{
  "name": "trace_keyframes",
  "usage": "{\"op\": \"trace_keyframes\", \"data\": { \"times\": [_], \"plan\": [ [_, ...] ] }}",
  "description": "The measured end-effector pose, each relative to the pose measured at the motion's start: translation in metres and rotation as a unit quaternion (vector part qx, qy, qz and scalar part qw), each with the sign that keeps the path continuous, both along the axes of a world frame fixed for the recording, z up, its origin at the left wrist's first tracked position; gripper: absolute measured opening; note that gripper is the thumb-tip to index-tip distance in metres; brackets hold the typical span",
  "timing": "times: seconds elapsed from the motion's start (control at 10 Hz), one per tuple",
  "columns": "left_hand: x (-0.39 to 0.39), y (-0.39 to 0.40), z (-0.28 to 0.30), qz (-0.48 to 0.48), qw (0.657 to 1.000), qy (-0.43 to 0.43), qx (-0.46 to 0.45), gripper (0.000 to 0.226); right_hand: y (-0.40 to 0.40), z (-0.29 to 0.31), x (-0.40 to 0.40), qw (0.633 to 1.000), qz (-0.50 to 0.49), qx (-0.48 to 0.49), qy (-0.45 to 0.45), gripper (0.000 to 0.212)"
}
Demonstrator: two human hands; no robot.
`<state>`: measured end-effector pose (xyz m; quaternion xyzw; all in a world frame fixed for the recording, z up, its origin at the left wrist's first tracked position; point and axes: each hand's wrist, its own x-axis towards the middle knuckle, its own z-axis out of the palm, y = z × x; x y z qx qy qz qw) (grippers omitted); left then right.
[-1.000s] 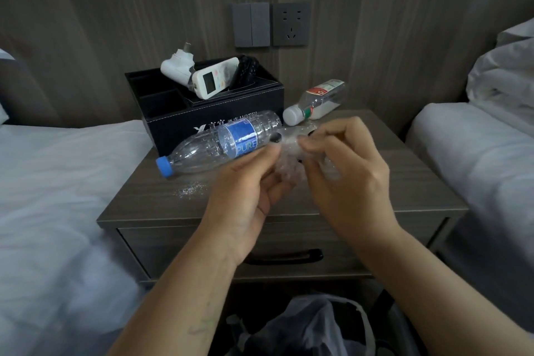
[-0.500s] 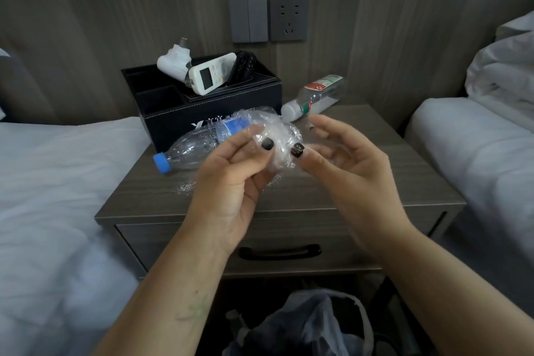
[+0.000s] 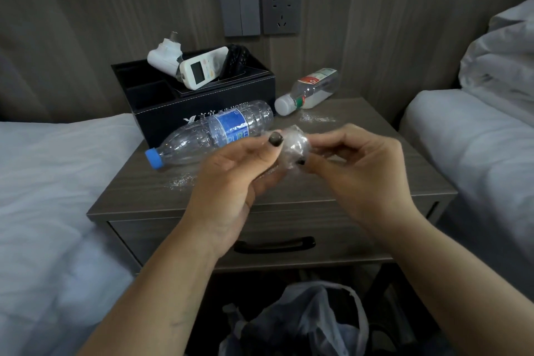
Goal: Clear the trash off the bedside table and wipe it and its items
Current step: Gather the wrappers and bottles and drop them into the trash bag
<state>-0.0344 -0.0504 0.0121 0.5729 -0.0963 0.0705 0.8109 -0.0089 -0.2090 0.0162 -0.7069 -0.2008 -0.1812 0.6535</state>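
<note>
Both hands just lifted that crinkly clear wrapper (image 3: 293,147) off the bedside table (image 3: 361,182) and balled it tighter; left hand (image 3: 245,170) and right hand (image 3: 355,170) pinch it together. Probably headed for the trash bag (image 3: 312,324) below. Two bottles and crumbs remain.

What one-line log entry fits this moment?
hands: left hand and right hand hold wrapper | table: two bottles lying | crumbs unwiped

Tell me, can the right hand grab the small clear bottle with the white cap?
Probably not yet: the right hand is pinching a crumpled clear plastic wrap. Otherwise nothing blocks the small bottle.
</note>
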Motion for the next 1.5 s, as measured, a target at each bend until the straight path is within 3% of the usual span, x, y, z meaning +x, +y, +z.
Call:
{"op": "trace_keyframes", "data": {
  "times": [0.1, 0.3, 0.4, 0.5, 0.6, 0.7, 0.8, 0.9, 1.0, 1.1, 1.2, 1.3, 1.4, 1.5],
  "plan": [
    [-0.006, 0.003, -0.002, 0.016, 1.0, 0.009, -0.005, 0.011, -0.003, -0.005, -0.006, 0.999, 0.001, -0.035, -0.028, 0.029],
    [-0.029, 0.006, -0.028, 0.084, 0.993, 0.064, 0.054, 0.01, -0.011, -0.027, -0.025, 0.989, 0.063, -0.128, 0.039, 0.026],
    [-0.043, 0.013, -0.067, 0.095, 0.966, 0.097, 0.218, 0.028, -0.028, -0.041, -0.035, 0.931, 0.142, -0.323, 0.093, 0.023],
    [-0.049, 0.004, -0.117, 0.043, 0.898, 0.115, 0.422, 0.032, -0.043, -0.065, -0.046, 0.766, 0.231, -0.582, 0.147, 0.025],
    [-0.048, -0.017, -0.174, -0.045, 0.83, 0.135, 0.539, 0.008, -0.056, -0.094, -0.058, 0.633, 0.279, -0.686, 0.223, 0.033],
    [-0.048, -0.03, -0.229, -0.111, 0.759, 0.169, 0.619, 0.013, -0.068, -0.116, -0.064, 0.605, 0.271, -0.701, 0.265, 0.037],
    [-0.052, -0.043, -0.278, -0.108, 0.739, 0.237, 0.622, 0.024, -0.071, -0.127, -0.059, 0.601, 0.262, -0.707, 0.267, 0.032],
    [-0.063, -0.052, -0.315, -0.045, 0.747, 0.317, 0.582, 0.029, -0.059, -0.134, -0.047, 0.639, 0.257, -0.677, 0.26, 0.031],
    [-0.066, -0.056, -0.329, -0.109, 0.669, 0.286, 0.677, 0.033, -0.048, -0.138, -0.042, 0.669, 0.264, -0.655, 0.233, 0.031],
    [-0.059, -0.055, -0.32, -0.115, 0.68, 0.336, 0.641, 0.04, -0.042, -0.136, -0.039, 0.681, 0.275, -0.651, 0.191, 0.036],
    [-0.044, -0.045, -0.286, -0.105, 0.703, 0.354, 0.608, 0.04, -0.04, -0.129, -0.031, 0.686, 0.259, -0.659, 0.168, 0.036],
    [-0.036, -0.033, -0.237, -0.104, 0.732, 0.363, 0.568, 0.024, -0.039, -0.119, -0.024, 0.698, 0.236, -0.661, 0.145, 0.031],
    [-0.041, -0.022, -0.18, -0.07, 0.799, 0.345, 0.488, 0.016, -0.037, -0.1, -0.023, 0.716, 0.217, -0.649, 0.138, 0.034],
    [-0.056, -0.006, -0.124, 0.04, 0.848, 0.259, 0.461, 0.026, -0.036, -0.078, -0.026, 0.757, 0.203, -0.611, 0.112, 0.029]
  ]
}}
